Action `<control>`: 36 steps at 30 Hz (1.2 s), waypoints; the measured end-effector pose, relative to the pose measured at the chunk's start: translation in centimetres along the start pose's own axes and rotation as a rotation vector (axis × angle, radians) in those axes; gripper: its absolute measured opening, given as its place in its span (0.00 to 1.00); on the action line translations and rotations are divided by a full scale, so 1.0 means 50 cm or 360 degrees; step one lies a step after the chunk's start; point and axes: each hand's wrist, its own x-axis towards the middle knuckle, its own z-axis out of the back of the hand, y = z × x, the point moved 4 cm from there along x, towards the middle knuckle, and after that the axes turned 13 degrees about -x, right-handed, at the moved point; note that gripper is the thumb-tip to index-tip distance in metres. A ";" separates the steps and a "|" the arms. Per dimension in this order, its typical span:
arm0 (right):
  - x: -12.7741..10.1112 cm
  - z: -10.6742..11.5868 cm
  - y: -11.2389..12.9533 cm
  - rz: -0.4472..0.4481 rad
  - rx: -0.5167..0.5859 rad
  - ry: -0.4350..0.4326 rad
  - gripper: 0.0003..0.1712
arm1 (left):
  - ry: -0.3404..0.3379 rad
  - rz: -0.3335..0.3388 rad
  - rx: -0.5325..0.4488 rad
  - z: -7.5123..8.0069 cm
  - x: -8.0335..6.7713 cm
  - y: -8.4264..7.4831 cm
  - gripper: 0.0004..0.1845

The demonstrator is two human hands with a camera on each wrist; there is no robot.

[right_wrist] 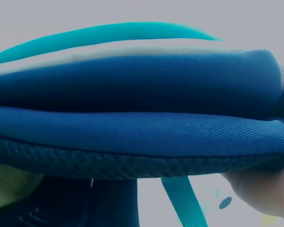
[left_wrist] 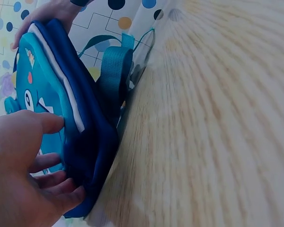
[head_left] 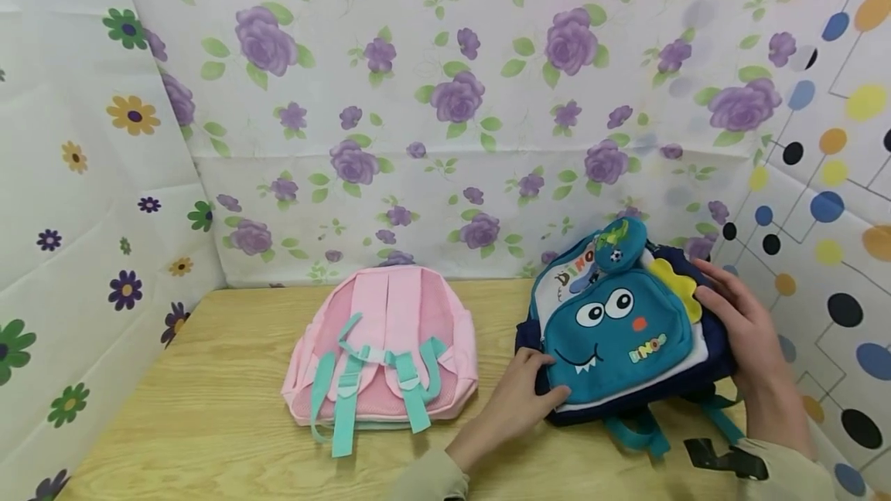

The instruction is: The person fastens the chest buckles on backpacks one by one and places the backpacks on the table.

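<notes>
Navy and teal fabric fills the near right of the scene: a blue dinosaur backpack (head_left: 619, 331) lies face up on the wooden bench (head_left: 209, 408), with both hands on it. At the backpack's near left corner, the left hand (head_left: 518, 397) grips the edge; the left wrist view shows the thumb on the teal front pocket and the other fingers (left_wrist: 47, 182) curled under the navy rim. On the backpack's right side, the right hand (head_left: 741, 323) is laid against its edge beside the yellow spikes, and the right wrist view shows its fingers (right_wrist: 262, 187) wrapped under the navy side panel. Teal straps (head_left: 643, 431) trail from beneath the backpack toward the near bench edge, just beside a black clip (head_left: 724, 458) at the right sleeve. Left of the dinosaur backpack, near but not touching, a pink backpack (head_left: 383, 350) lies with its back panel and mint straps up. Behind both rises a backdrop (head_left: 445, 99) printed with purple roses.
</notes>
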 end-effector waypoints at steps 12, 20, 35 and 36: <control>0.007 -0.023 0.045 -0.0071 -0.0103 -0.0088 0.27 | 0.0028 -0.0004 -0.0045 -0.008 0.010 0.003 0.27; 0.018 -0.033 0.069 -0.0131 -0.0352 -0.0132 0.27 | 0.0052 -0.0013 -0.0081 -0.018 0.021 0.004 0.27; 0.035 -0.051 0.114 -0.0120 -0.0684 -0.0158 0.27 | 0.0121 -0.0105 -0.0097 -0.057 0.045 -0.009 0.26; 0.035 -0.052 0.117 -0.0115 -0.0690 -0.0156 0.27 | 0.0132 -0.0126 -0.0083 -0.061 0.046 -0.010 0.26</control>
